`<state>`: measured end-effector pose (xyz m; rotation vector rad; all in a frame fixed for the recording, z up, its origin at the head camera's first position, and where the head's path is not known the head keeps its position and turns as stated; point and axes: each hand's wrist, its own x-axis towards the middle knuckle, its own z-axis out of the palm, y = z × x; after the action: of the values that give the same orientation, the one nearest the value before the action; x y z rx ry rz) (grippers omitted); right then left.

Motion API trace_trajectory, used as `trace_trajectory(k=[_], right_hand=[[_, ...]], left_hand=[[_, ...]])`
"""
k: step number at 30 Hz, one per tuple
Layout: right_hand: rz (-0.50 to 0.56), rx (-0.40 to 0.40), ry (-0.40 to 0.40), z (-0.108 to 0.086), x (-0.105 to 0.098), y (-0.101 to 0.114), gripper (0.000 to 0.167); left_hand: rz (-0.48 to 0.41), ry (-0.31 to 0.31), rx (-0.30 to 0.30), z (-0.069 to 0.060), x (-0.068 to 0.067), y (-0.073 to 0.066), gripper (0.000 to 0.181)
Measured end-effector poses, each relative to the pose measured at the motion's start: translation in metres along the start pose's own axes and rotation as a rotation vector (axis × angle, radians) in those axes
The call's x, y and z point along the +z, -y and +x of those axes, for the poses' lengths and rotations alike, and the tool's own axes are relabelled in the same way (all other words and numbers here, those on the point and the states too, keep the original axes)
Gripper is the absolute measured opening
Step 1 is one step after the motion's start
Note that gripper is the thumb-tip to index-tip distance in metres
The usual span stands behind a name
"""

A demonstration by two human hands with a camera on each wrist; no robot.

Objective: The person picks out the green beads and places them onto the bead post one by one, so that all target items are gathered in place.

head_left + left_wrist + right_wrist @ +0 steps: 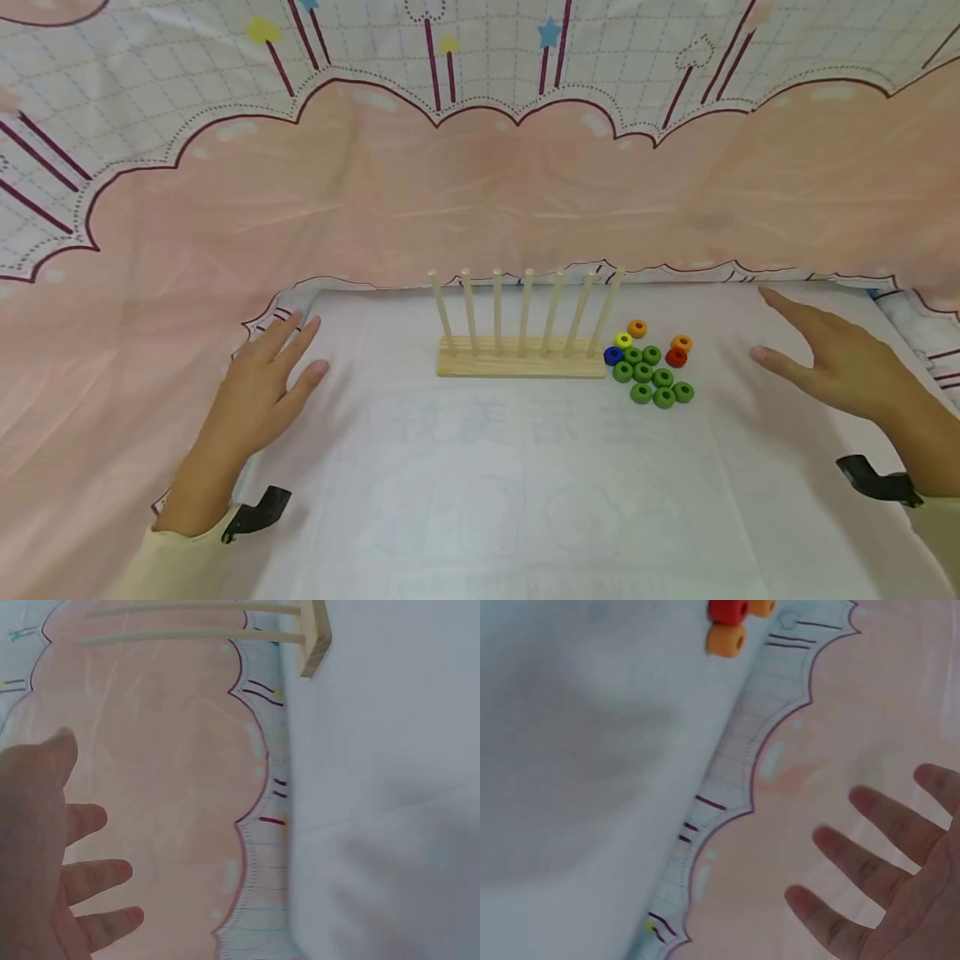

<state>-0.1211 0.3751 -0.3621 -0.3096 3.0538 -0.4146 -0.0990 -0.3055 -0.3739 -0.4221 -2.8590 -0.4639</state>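
The left grip [261, 387] and right grip [846, 360] are spread and empty at frame left and right, apparently so the pegged rack [521, 367] at centre and beads [643, 376] clustered at its right end lie unobstructed.

The peg rack [521, 367] is smooth, matt wood; the beads [642, 373] look glossy.

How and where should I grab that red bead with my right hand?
Pinch the red bead by its rounded left and right sides, probably best coming down from above with the right hand. It lies flat, hole facing up; an orange bead crowds its far side, while its right side is open.
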Motion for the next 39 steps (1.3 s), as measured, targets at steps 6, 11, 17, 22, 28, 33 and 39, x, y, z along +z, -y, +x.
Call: trace_trajectory(k=[6, 11, 17, 22, 28, 33, 39], right_hand=[[0.106, -0.034, 0.072, 0.007, 0.020, -0.008, 0.073], [0.197, -0.098, 0.059, 0.011, 0.037, -0.015, 0.053], [0.284, -0.054, 0.183, 0.019, 0.052, -0.012, 0.039], [0.349, -0.054, 0.288, 0.024, 0.064, -0.012, 0.038], [0.402, -0.093, 0.350, 0.029, 0.068, -0.010, 0.033], [0.407, -0.049, 0.421, 0.034, 0.069, -0.005, 0.037], [0.386, -0.039, 0.468, 0.040, 0.071, 0.000, 0.044]], left_hand=[[-0.255, -0.023, -0.056, 0.003, 0.035, 0.009, 0.054], [-0.394, -0.036, -0.138, 0.013, 0.064, 0.003, 0.050], [-0.535, 0.037, -0.238, 0.033, 0.091, -0.012, 0.051], [-0.632, 0.099, -0.289, 0.048, 0.108, -0.026, 0.051], [-0.764, 0.133, -0.267, 0.063, 0.127, -0.040, 0.050], [-0.818, 0.142, -0.204, 0.073, 0.137, -0.047, 0.045], [-0.608, 0.130, -0.096, 0.077, 0.148, -0.046, 0.043]])
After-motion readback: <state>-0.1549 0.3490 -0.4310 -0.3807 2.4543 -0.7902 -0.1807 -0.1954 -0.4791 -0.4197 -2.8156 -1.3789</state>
